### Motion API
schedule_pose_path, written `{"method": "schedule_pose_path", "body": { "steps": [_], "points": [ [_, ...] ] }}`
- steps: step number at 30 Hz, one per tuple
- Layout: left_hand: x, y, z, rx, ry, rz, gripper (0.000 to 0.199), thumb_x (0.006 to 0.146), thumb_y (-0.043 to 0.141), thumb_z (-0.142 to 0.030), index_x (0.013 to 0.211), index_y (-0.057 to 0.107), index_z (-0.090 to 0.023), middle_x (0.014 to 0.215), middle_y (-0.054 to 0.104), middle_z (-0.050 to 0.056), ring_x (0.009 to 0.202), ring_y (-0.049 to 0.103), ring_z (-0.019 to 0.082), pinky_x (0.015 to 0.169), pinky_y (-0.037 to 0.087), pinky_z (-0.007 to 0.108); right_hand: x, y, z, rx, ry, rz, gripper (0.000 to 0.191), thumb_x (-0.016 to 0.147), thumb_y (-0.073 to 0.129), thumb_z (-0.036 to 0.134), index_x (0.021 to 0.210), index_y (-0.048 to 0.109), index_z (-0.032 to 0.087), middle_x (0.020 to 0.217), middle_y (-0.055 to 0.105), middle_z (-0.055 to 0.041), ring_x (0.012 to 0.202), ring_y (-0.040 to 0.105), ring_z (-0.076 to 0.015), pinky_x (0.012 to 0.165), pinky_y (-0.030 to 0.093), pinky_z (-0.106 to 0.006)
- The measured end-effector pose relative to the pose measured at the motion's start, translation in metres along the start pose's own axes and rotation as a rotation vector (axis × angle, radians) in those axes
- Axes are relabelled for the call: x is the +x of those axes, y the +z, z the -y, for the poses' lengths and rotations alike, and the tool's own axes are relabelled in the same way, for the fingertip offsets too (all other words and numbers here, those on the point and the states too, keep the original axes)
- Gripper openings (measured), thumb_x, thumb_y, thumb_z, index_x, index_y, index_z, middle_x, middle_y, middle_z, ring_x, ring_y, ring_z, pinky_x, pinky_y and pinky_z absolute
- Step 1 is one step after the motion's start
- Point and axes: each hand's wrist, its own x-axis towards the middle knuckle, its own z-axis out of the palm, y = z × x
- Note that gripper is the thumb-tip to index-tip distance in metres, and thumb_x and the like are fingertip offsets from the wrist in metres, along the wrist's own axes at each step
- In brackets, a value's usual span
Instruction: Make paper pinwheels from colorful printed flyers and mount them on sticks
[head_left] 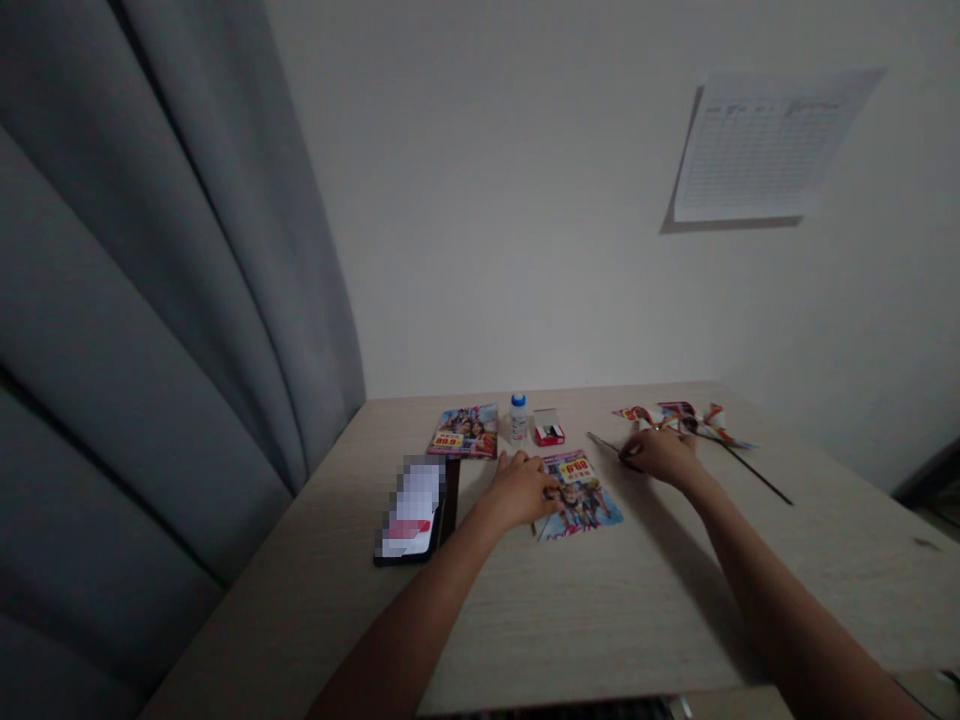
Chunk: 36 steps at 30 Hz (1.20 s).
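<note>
My left hand (521, 493) lies with its fingers spread over the left part of a colourful printed paper (581, 508), pressing on it. The paper is flat on the table, its print upside down to me. My right hand (660, 456) is closed around the handles of a pair of scissors (604, 443), whose blades point to the far left, just beyond the paper's right corner. Behind my right hand lies a paper pinwheel (720, 425) made of similar printed paper, partly hidden by the hand. Its dark stick (757, 475) slants toward the right.
Another stack of printed paper (466, 432) lies at the back left. Beside it stand a small blue-capped bottle (518, 420) and a small red box (549, 430). A phone (411, 510) lies at the left. A grey curtain (187, 300) hangs along the table's left side.
</note>
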Motion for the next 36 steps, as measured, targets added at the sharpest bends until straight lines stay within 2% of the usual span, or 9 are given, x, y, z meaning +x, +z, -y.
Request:
{"method": "schedule_pose_path", "body": {
  "steps": [3, 6, 10, 13, 18, 24, 27, 31, 36],
  "points": [
    [-0.001, 0.003, 0.005, -0.017, 0.008, -0.031, 0.030, 0.092, 0.061, -0.048, 0.116, 0.074, -0.035, 0.120, 0.064, 0.006, 0.121, 0.048, 0.030, 0.110, 0.032, 0.054, 0.003, 0.006, 0.011, -0.061, 0.019, 0.004, 0.029, 0.081, 0.062, 0.040, 0.101, 0.080, 0.029, 0.107, 0.075, -0.0133, 0.114, 0.060, -0.0364, 0.099, 0.032, -0.057],
    [-0.002, 0.007, 0.011, -0.033, 0.013, -0.069, 0.027, 0.097, 0.056, -0.042, 0.116, 0.074, -0.038, 0.126, 0.063, 0.004, 0.122, 0.047, 0.028, 0.109, 0.033, 0.048, 0.004, 0.011, 0.016, -0.072, 0.031, -0.042, 0.034, 0.082, 0.061, 0.039, 0.109, 0.076, 0.027, 0.108, 0.074, -0.0137, 0.117, 0.058, -0.0355, 0.099, 0.032, -0.057],
    [-0.007, 0.015, 0.018, -0.054, 0.002, -0.072, 0.031, 0.098, 0.056, -0.036, 0.126, 0.067, -0.043, 0.141, 0.057, -0.001, 0.133, 0.039, 0.028, 0.115, 0.025, 0.052, 0.003, 0.017, 0.018, -0.075, 0.035, -0.081, 0.031, 0.084, 0.059, 0.036, 0.107, 0.076, 0.027, 0.106, 0.074, -0.0144, 0.115, 0.058, -0.0347, 0.096, 0.033, -0.055],
    [-0.011, 0.019, 0.021, -0.061, -0.006, -0.085, 0.034, 0.098, 0.056, -0.038, 0.131, 0.064, -0.045, 0.144, 0.055, -0.001, 0.135, 0.038, 0.028, 0.116, 0.024, 0.055, -0.001, 0.018, 0.021, -0.096, 0.009, -0.130, 0.028, 0.086, 0.056, 0.033, 0.100, 0.079, 0.026, 0.102, 0.075, -0.0147, 0.115, 0.058, -0.0354, 0.095, 0.033, -0.054],
    [-0.015, 0.017, 0.020, -0.064, -0.037, -0.124, 0.034, 0.095, 0.058, -0.044, 0.128, 0.066, -0.043, 0.134, 0.059, 0.002, 0.130, 0.042, 0.028, 0.116, 0.023, 0.054, -0.009, 0.016, 0.030, -0.156, -0.038, -0.196, 0.029, 0.087, 0.053, 0.029, 0.090, 0.081, 0.022, 0.093, 0.075, -0.0162, 0.109, 0.058, -0.0365, 0.096, 0.032, -0.057],
    [-0.016, 0.020, 0.023, -0.047, -0.080, -0.157, 0.036, 0.095, 0.058, -0.050, 0.129, 0.065, -0.042, 0.128, 0.058, 0.002, 0.126, 0.042, 0.029, 0.115, 0.023, 0.057, -0.011, 0.017, 0.033, -0.127, -0.040, -0.192, 0.031, 0.089, 0.052, 0.029, 0.090, 0.082, 0.024, 0.098, 0.077, -0.0155, 0.113, 0.055, -0.0360, 0.100, 0.030, -0.057],
    [-0.017, 0.021, 0.026, -0.044, -0.089, -0.145, 0.036, 0.096, 0.055, -0.051, 0.129, 0.064, -0.044, 0.125, 0.058, 0.003, 0.123, 0.042, 0.029, 0.113, 0.023, 0.059, -0.010, 0.019, 0.032, -0.117, -0.046, -0.195, 0.030, 0.090, 0.051, 0.030, 0.090, 0.081, 0.024, 0.099, 0.076, -0.0148, 0.113, 0.055, -0.0352, 0.101, 0.030, -0.057],
    [-0.017, 0.020, 0.028, -0.051, -0.084, -0.135, 0.037, 0.094, 0.058, -0.051, 0.129, 0.065, -0.043, 0.122, 0.058, 0.003, 0.120, 0.044, 0.029, 0.109, 0.030, 0.054, -0.009, 0.024, 0.027, -0.076, -0.056, -0.193, 0.030, 0.091, 0.053, 0.037, 0.092, 0.081, 0.026, 0.101, 0.076, -0.0133, 0.114, 0.053, -0.0355, 0.102, 0.029, -0.057],
    [-0.017, 0.018, 0.028, -0.049, -0.090, -0.128, 0.040, 0.089, 0.065, -0.051, 0.128, 0.067, -0.042, 0.121, 0.059, 0.004, 0.120, 0.045, 0.031, 0.110, 0.029, 0.054, -0.009, 0.030, 0.024, -0.057, -0.052, -0.207, 0.033, 0.093, 0.051, 0.040, 0.098, 0.079, 0.025, 0.104, 0.074, -0.0141, 0.115, 0.053, -0.0361, 0.099, 0.030, -0.058]
  ]
}}
